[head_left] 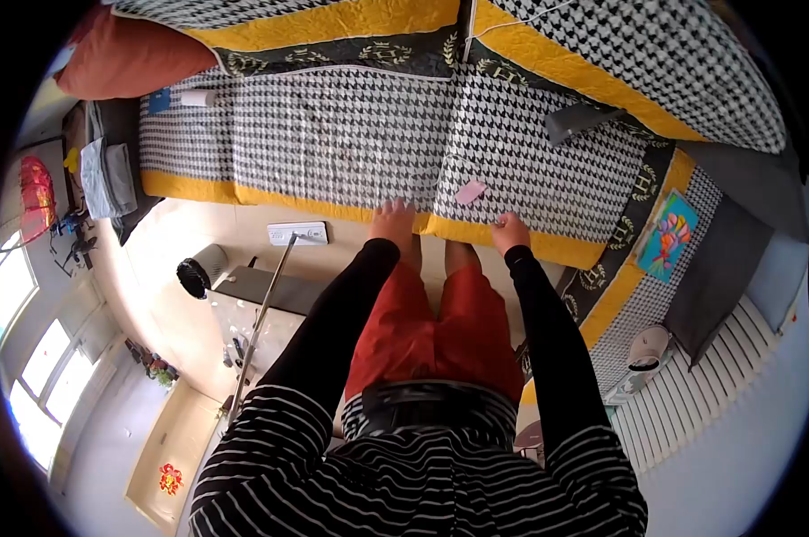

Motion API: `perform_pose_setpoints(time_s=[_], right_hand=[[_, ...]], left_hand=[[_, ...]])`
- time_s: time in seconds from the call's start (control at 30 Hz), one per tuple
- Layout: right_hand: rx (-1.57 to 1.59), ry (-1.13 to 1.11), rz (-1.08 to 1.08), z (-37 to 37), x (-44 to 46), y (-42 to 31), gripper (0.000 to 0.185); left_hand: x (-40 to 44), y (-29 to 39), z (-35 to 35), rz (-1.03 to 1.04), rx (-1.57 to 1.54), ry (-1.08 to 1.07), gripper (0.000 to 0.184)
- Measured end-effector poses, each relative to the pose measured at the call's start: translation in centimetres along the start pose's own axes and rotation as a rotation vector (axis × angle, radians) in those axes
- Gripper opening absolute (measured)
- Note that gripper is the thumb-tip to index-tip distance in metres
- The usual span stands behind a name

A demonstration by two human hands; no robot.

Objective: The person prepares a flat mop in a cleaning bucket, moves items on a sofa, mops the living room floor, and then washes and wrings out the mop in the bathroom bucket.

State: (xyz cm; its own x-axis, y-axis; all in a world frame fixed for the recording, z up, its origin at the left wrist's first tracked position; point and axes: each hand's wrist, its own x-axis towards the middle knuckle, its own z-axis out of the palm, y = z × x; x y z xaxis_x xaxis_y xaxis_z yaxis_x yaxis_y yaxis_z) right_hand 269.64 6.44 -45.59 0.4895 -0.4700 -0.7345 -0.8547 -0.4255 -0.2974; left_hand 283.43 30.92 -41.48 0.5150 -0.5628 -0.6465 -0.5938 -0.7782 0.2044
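Rested left hand (393,220), fingers extended, on front edge of sofa (333,134), perhaps for support; held right hand (510,233) curled near pink item (470,192) inside that edge, couldn't tell if gripping anything.

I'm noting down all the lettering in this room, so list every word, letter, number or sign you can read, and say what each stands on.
"H": repeated, set within wreaths, on the dark border of the sofa cover.
Too small or blurred to read: the marks on the mop head and any sign in the red-and-yellow decoration.
No full word or number is legible.
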Motion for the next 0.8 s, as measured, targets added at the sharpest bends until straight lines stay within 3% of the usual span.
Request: perform_pose_setpoints(time_s=[0.13, 0.23, 0.37, 0.4, 0.5, 0.63, 0.67, 0.77, 0.8], right_hand=[[0.065, 0.009, -0.002, 2.9, 3.1, -1.4, 0.036], [0.115, 0.03, -0.037, 4.7, 3.8, -1.6, 0.036], [0.142, 0.068, -0.092, 6.2, 3.0, -1.8, 0.037], [0.159, 0.058, -0.095, 6.4, 2.7, -1.9, 0.036], [0.221, 0.028, -0.067, 6.2, 1.2, -2.6, 0.035], [0.273, 0.017, -0.079, 2.7, -1.1, -5.4, 0.039], [0.288, 0.03, -0.099, 1.4, -1.8, -6.5, 0.04], [0.141, 0.325, -0.683, -5.0, -5.0, -11.4, 0.049], [0.227, 0.21, -0.678, -7.6, -6.7, -13.5, 0.06]], left_hand=[[6.2, 0.2, 3.7, 0.124, 0.154, 0.268, 0.054], [8.9, 0.1, 5.3, 0.123, 0.198, 0.339, 0.059], [11.3, -1.2, 8.7, 0.239, 0.336, 0.374, 0.047], [11.4, -1.2, 8.8, 0.271, 0.377, 0.375, 0.037], [11.6, -1.2, 7.5, 0.275, 0.333, 0.226, 0.033], [9.4, -1.4, 1.1, 0.067, -0.191, -0.156, 0.025], [8.5, -1.8, 0.0, 0.087, -0.24, -0.131, 0.026], [4.1, -1.1, -9.7, 0.18, -0.271, -0.274, 0.037], [2.5, -1.1, -11.5, 0.279, -0.266, -0.171, 0.034]])
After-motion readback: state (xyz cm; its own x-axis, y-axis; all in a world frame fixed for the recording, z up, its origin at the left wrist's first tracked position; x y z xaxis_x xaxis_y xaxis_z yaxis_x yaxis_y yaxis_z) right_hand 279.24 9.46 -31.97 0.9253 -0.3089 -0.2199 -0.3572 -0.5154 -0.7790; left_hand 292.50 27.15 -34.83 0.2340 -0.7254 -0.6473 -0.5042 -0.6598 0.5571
